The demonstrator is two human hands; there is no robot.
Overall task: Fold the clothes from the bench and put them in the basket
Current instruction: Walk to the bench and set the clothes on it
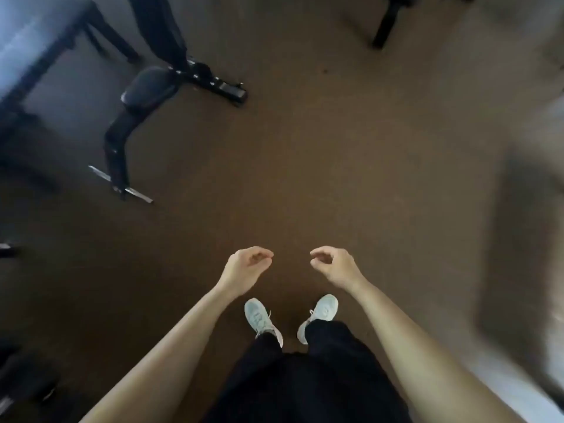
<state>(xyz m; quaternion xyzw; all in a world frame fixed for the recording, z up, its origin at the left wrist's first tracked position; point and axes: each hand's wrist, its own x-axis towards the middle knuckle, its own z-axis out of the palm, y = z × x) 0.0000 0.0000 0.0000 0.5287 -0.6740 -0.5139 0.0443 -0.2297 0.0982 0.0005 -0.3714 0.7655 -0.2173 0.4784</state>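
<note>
My left hand (247, 270) and my right hand (335, 266) hang out in front of me over the brown carpet (320, 166), a short gap between them. Both have loosely curled fingers and hold nothing. A black padded bench (148, 87) on a metal frame stands on the floor at the upper left, well ahead of my left hand. I see no clothes on its seat pad, and no basket shows in the head view. The picture is blurred, most of all on the right.
My white shoes (261, 319) and dark trousers (305, 380) are below my hands. A dark table frame (45, 56) stands at the far left, a black leg of some furniture (386, 29) at the top right. A blurred dark shape (525, 254) lies at the right.
</note>
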